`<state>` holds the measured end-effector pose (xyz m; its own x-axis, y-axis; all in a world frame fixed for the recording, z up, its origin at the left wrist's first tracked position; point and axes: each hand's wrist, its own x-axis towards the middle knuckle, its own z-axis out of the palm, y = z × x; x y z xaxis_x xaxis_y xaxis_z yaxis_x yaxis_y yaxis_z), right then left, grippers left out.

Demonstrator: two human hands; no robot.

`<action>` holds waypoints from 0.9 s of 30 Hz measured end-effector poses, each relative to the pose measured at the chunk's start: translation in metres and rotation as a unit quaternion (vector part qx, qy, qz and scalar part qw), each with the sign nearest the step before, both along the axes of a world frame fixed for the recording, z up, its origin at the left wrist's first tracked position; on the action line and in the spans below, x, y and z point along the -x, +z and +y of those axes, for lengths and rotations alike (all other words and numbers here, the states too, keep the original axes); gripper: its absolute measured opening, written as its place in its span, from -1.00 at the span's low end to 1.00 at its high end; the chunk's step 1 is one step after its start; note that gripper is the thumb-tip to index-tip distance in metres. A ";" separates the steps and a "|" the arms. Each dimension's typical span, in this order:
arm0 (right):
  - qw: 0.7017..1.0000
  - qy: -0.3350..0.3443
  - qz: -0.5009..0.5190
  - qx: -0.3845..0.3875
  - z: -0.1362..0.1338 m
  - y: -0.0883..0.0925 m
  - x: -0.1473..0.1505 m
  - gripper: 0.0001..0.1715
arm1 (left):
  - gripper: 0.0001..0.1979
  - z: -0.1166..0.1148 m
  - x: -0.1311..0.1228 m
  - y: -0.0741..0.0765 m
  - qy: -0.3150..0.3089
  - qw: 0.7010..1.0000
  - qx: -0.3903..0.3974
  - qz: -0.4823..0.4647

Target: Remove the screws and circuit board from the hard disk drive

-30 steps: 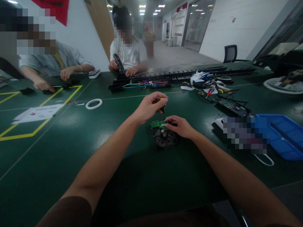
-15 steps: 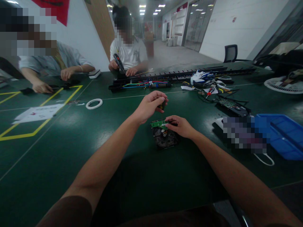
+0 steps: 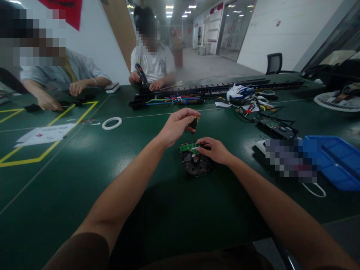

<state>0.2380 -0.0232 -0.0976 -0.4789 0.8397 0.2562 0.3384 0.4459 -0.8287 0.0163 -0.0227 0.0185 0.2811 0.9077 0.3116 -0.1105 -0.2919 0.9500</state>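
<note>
A hard disk drive (image 3: 196, 165) lies on the green table in front of me, its green circuit board (image 3: 185, 147) at the far end. My left hand (image 3: 180, 125) is closed around the short dark handle of a screwdriver (image 3: 194, 124), which has some yellow on it. The screwdriver stands upright, and its thin shaft points down at the board; whether the tip sits in a screw is too small to see. At the drive's right side, my right hand (image 3: 212, 149) grips the board's edge between thumb and fingers.
Right of me are a blue tray (image 3: 341, 161), a pixelated flat item with a white strap (image 3: 316, 190), and another drive (image 3: 277, 127). Gloves (image 3: 239, 92) and cables lie beyond. A white tape ring (image 3: 111, 123) is at left. Two people work across the table; one holds a power screwdriver (image 3: 141, 73).
The fingers of my left hand have turned the screwdriver slightly, and more of its handle shows. My right hand and the drive stay in place.
</note>
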 end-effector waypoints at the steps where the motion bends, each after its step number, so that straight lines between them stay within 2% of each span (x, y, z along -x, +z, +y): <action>1: 1.000 0.000 0.000 0.003 0.000 0.000 0.000 -0.68 | -0.86 0.000 0.000 -0.001 -0.001 1.000 -0.002 0.002; 9: 1.000 -0.005 0.003 -0.001 0.000 0.000 0.001 -0.68 | -0.81 -0.004 0.000 0.000 0.014 0.998 -0.052 0.036; 16: 1.000 -0.004 0.008 -0.002 0.000 0.000 0.001 -0.68 | -0.80 -0.002 0.004 0.000 0.003 0.996 -0.060 0.064; 23: 1.000 -0.002 0.003 -0.002 0.000 -0.001 0.001 -0.68 | -0.77 -0.003 0.003 0.000 -0.018 0.999 -0.021 0.035; 27: 1.000 -0.005 -0.002 0.001 0.001 -0.001 0.001 -0.67 | -0.85 -0.002 0.002 0.000 -0.009 1.000 -0.017 0.020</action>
